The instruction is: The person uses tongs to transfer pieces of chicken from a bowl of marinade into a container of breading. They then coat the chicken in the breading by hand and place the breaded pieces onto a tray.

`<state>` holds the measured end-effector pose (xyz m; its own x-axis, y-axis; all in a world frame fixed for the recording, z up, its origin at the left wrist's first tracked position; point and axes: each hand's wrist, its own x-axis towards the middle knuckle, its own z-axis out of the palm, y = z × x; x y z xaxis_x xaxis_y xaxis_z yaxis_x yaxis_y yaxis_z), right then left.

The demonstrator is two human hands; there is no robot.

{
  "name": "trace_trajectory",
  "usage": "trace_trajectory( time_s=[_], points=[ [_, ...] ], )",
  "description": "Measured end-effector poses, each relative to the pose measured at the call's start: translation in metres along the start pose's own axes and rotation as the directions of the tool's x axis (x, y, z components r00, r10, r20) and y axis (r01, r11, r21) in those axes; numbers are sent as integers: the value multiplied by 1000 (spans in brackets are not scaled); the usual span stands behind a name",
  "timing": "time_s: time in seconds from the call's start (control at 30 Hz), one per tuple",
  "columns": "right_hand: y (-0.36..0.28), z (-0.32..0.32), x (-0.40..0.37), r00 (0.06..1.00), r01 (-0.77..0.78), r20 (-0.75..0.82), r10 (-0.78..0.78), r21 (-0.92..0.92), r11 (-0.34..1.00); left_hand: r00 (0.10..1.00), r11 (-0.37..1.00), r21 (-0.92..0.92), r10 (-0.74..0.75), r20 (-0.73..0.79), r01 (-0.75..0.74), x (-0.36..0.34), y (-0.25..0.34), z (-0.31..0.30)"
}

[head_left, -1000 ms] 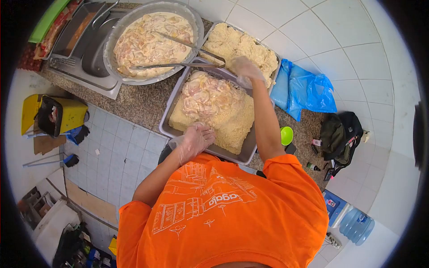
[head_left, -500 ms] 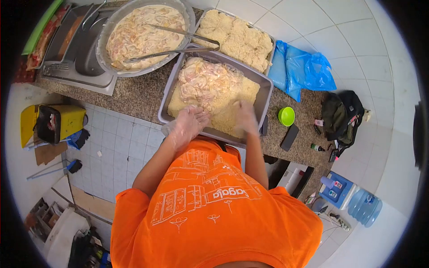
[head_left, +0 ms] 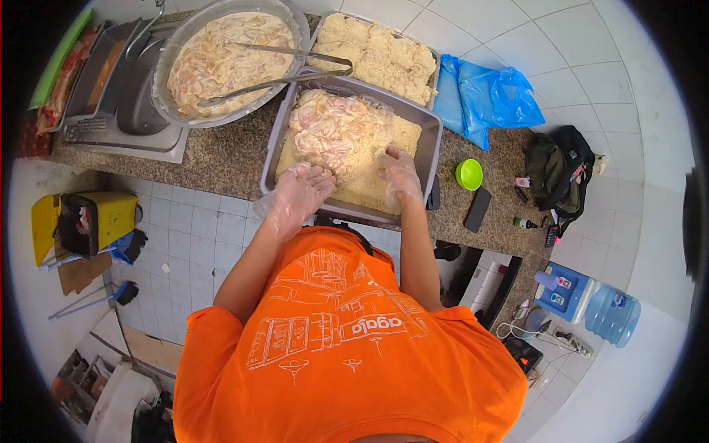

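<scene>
Raw battered meat pieces (head_left: 336, 129) lie heaped on pale crumbs (head_left: 362, 190) in a grey tub (head_left: 270, 164). My left hand (head_left: 303, 190), in a clear plastic glove, is at the tub's near left, palm up with fingers stretched out beside the meat. My right hand (head_left: 399, 177), also gloved, is over the crumbs at the right of the heap, its fingers loosely bent and apart. Neither hand visibly grips a piece.
A large bowl (head_left: 157, 85) of battered meat stands left, with metal tongs (head_left: 325, 72) across its rim. Behind the tub is a tray of crumb-coated pieces (head_left: 377, 55). Blue plastic bags (head_left: 495, 100), a green bowl (head_left: 469, 174) and a phone (head_left: 478, 209) are to the right.
My right hand has shifted slightly up and left, and its fingers have loosened from a more closed, blurred shape. My left hand has turned its fingers flatter. The view has shifted slightly.
</scene>
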<state>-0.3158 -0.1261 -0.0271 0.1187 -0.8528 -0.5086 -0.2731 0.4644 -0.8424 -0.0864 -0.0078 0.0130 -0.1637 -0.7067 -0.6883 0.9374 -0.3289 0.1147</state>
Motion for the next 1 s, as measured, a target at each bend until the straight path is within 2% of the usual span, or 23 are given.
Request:
trace_trajectory(
  time_s=[0.03,0.1,0.23,0.3,0.33,0.4,0.5,0.63,0.7,0.8,0.83,0.9,0.93,1.0],
  points=[
    [-3,5,-2,1000,0,1,0,-1,1000,1000,1000,-11,5,9,-5,-2,0,0],
    [-8,19,-9,972,-141,-122,202,386,912,1000,1000,-21,8,0,-8,-5,0,1],
    [4,19,9,945,-232,-155,287,298,926,1000,1000,-21,12,9,-12,-5,1,2],
    [2,18,17,898,-354,-147,415,319,879,1000,1000,-13,19,13,-19,-5,1,0],
    [0,22,16,898,-351,-150,413,322,879,1000,1000,-3,22,19,-22,-4,0,0],
    [-4,31,13,963,-92,-216,163,307,947,1000,1000,-5,27,13,-27,-2,-2,-1],
    [0,30,15,971,-33,-218,103,302,953,999,999,-4,43,19,-43,-2,-2,-2],
    [-11,29,15,954,-52,-272,126,262,964,998,999,6,41,37,-41,-2,-2,-3],
    [-8,23,18,969,-157,-153,195,231,960,999,999,-10,37,30,-37,2,-3,-4],
    [-3,14,12,971,-182,-104,215,258,949,999,999,-27,27,27,-26,10,-5,-11],
    [-2,14,4,972,-181,-101,212,255,950,999,999,-30,17,27,-16,11,-4,-14],
    [-3,14,-14,985,-53,-151,89,229,972,1000,999,-30,25,16,-24,8,-4,-10],
    [0,12,-10,985,-52,-147,87,227,972,1000,999,-25,26,4,-25,6,-3,-8],
    [16,5,-2,993,-103,-77,92,-142,984,999,999,-33,37,18,-36,4,-4,-6]
  ],
)
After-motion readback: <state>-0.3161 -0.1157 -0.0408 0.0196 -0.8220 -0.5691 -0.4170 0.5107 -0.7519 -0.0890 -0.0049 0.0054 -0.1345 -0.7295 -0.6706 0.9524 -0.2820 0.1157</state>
